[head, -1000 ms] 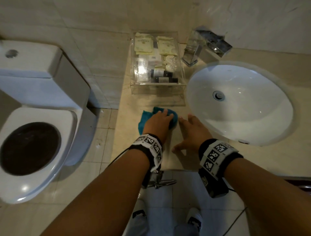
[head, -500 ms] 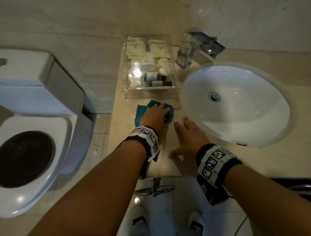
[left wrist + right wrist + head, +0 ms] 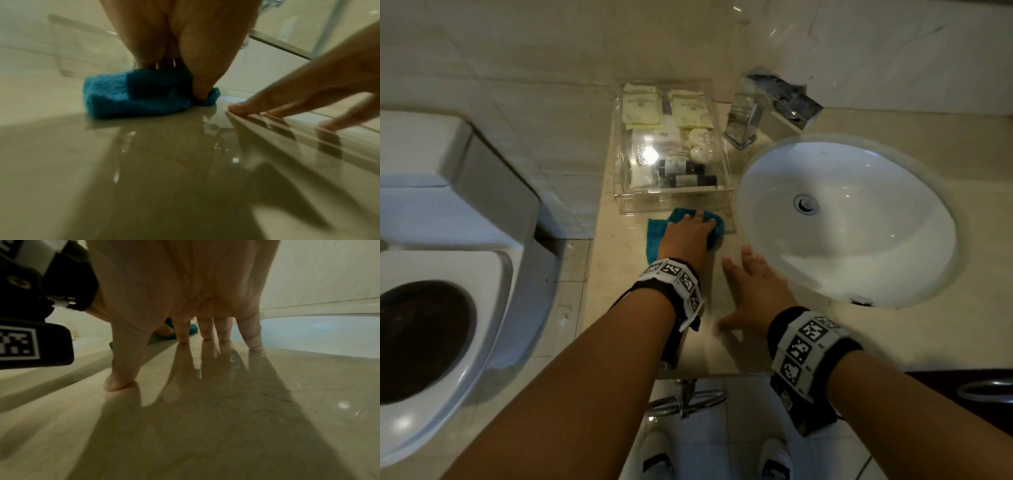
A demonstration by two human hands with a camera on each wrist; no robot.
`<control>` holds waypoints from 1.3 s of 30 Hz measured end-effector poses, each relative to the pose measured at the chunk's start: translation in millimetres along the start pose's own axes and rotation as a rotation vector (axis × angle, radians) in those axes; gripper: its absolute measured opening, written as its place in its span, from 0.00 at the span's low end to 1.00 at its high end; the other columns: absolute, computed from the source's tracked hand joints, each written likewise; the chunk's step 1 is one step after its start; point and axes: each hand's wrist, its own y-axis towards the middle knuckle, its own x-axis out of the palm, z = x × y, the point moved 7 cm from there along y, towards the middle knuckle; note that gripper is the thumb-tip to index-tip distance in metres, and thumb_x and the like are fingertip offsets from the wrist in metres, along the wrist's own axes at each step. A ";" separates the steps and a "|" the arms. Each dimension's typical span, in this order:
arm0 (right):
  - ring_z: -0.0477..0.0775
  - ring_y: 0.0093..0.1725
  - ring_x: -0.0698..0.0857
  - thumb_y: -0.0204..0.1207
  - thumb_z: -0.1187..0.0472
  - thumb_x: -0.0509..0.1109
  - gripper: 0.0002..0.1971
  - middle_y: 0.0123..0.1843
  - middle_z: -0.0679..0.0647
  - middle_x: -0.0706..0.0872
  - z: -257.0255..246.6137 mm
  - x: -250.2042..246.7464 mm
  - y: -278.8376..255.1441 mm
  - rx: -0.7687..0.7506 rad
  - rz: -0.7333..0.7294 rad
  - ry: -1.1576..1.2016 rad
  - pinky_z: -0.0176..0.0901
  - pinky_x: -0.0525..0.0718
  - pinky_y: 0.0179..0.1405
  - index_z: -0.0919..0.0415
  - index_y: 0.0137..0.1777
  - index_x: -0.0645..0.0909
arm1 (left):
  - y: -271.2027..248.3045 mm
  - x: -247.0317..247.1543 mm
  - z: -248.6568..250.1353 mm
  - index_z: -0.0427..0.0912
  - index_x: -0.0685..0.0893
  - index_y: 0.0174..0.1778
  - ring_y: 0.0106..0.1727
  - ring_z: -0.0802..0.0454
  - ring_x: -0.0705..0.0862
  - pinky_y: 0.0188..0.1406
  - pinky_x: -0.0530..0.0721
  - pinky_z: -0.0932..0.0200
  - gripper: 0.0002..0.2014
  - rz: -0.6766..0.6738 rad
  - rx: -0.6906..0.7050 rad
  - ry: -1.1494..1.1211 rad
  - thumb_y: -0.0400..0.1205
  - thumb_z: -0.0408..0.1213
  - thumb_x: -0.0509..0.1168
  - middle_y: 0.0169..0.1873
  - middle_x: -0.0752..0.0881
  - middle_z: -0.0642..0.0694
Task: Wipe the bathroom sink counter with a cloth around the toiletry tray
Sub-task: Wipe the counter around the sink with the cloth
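Note:
A teal cloth (image 3: 654, 236) (image 3: 131, 94) lies bunched on the beige counter (image 3: 626, 260), right in front of the clear toiletry tray (image 3: 619, 205). My left hand (image 3: 688, 236) (image 3: 185, 48) presses down on the cloth with its fingers laid flat over it, the fingertips almost at the tray's front wall. My right hand (image 3: 753, 287) (image 3: 185, 305) rests flat on the bare counter beside it, fingers spread, close to the sink rim (image 3: 743, 260). The tray holds sachets and small bottles.
A white oval sink (image 3: 859, 240) fills the counter's right side, with a chrome faucet (image 3: 770, 102) behind it. A toilet (image 3: 431, 274) stands left of the counter. A metal rail (image 3: 685, 401) hangs below the counter's front edge.
My left hand has pushed the cloth forward, up to the tray's front wall. My right hand has stayed flat on the counter.

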 end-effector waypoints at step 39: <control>0.58 0.84 0.42 0.56 0.35 0.78 0.62 0.85 0.53 0.37 1.9 2.1 -3.3 0.023 0.041 0.026 0.62 0.54 0.81 0.45 0.82 0.40 | -86.0 28.4 -2.1 0.46 0.62 0.81 0.80 0.42 0.62 0.74 0.67 0.50 0.26 0.019 0.028 0.035 0.86 0.29 0.54 0.83 0.55 0.43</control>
